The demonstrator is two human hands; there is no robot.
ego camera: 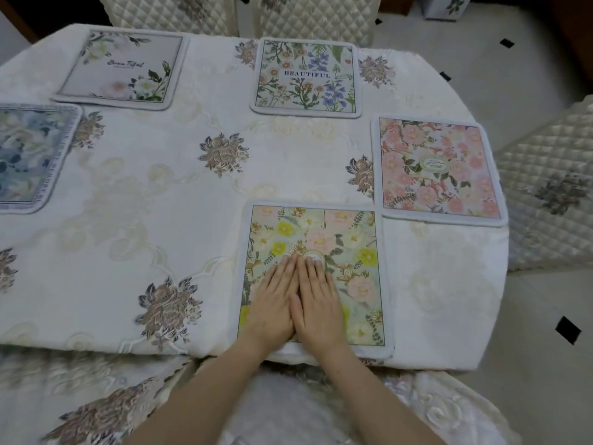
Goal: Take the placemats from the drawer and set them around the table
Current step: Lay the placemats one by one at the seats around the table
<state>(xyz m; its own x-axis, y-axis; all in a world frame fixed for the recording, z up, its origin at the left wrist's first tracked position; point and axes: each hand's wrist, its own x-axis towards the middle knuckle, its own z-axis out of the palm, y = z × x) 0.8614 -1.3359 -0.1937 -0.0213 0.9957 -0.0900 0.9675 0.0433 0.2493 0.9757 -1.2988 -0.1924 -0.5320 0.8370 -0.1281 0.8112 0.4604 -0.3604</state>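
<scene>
I log one table [224, 187] under a pale embroidered cloth. Five floral placemats on it: yellow-flowered placemat [353, 239] beneath my fingers, pink placemat [439, 171] just right beyond them, "BEAUTIFUL" placemat [306, 78] straight ahead, grey placemat [120, 70] and blue placemat [29, 159] far left. Left hand [272, 303], right hand [317, 303]: flat, fingers straight, side by side, touching, gripping nothing.

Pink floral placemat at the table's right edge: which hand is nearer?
Right. The right hand lies flat on the yellow-flowered placemat, on the side toward the pink floral placemat; the left hand lies beside it, farther away.
</scene>
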